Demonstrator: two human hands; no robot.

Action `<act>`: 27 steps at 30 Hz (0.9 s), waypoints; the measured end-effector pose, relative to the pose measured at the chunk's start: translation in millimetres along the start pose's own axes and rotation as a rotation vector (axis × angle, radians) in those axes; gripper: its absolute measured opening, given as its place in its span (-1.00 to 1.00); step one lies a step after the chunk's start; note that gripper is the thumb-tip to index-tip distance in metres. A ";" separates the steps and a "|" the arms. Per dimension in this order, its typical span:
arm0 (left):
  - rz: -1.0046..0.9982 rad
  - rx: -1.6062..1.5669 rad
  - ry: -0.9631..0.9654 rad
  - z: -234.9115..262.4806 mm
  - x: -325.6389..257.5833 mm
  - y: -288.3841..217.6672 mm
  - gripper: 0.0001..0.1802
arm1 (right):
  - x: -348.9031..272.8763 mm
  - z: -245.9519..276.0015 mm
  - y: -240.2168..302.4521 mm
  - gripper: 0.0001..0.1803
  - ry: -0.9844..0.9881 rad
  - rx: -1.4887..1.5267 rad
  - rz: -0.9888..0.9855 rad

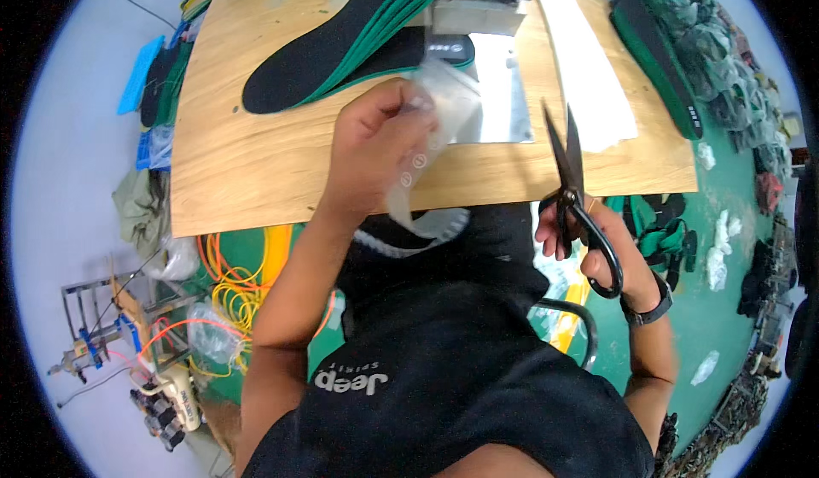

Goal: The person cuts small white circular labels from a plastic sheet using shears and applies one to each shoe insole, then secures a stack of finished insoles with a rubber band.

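Note:
Over the near part of the wooden table, my left hand (368, 149) is closed with its fingertips pinching a translucent strip of round stickers (415, 164). The strip is blurred and curls down past the table's front edge. My right hand (618, 243) holds black scissors (570, 189) by the handles at that edge, blades pointing away and slightly apart. Beyond my left hand lies a stack of black and green insoles (341, 47). Another insole (399, 54) lies partly under the stack, its printed heel beside a shiny metal plate (505, 94).
Long white strips (589, 68) lie right of the plate, and more insoles (661, 68) run along the table's (247, 171) right edge. Orange and yellow hoses (235, 286) coil on the floor at left. Heaped dark bundles (725, 68) line the right side.

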State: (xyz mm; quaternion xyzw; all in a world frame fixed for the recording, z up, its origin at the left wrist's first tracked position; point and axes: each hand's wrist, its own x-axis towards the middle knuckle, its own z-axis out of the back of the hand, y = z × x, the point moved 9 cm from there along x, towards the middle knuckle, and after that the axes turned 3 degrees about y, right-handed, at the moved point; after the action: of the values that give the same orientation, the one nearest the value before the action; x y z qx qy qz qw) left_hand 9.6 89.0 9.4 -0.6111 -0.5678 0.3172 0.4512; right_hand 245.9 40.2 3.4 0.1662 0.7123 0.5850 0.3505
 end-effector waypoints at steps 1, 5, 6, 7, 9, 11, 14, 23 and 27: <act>-0.020 0.057 -0.024 -5.5 -1.9 -5.9 -0.81 | 1.7 -9.9 -0.6 -0.09 0.036 0.044 -0.001; -0.063 0.175 -0.075 3.2 -9.9 -20.3 -0.88 | 26.0 -26.5 -3.1 -0.20 0.038 -0.033 0.066; -0.023 0.195 -0.086 3.7 -11.0 -17.3 -0.88 | 27.1 -23.5 -1.5 -0.23 0.015 -0.058 0.053; 0.018 0.214 -0.097 5.2 -12.4 -15.4 -0.88 | 27.8 -20.6 0.2 -0.26 -0.008 -0.083 0.040; 0.096 0.207 -0.060 4.9 -13.7 -12.9 -0.88 | 28.7 -18.5 1.4 -0.32 -0.048 -0.102 0.019; 0.169 0.154 0.033 -0.2 -14.0 -10.0 -0.88 | 29.8 -18.6 1.5 -0.38 -0.079 -0.088 0.003; 0.198 0.107 0.007 -1.7 -15.0 -5.2 -0.88 | 32.0 -23.6 7.6 -0.41 -0.048 -0.216 0.007; 0.116 0.057 -0.025 -5.1 -14.3 -8.6 -0.87 | 38.1 -28.1 12.7 -0.38 -0.046 -0.222 0.013; 0.114 0.133 -0.024 -7.2 -16.0 -7.9 -0.84 | 38.7 -26.4 18.9 -0.36 -0.056 -0.252 0.047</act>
State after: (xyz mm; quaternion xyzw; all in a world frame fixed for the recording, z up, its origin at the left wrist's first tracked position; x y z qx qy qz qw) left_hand 10.4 71.6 17.4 -0.6074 -0.5149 0.3867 0.4652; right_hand 197.2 51.2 11.4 0.1537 0.6191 0.6729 0.3746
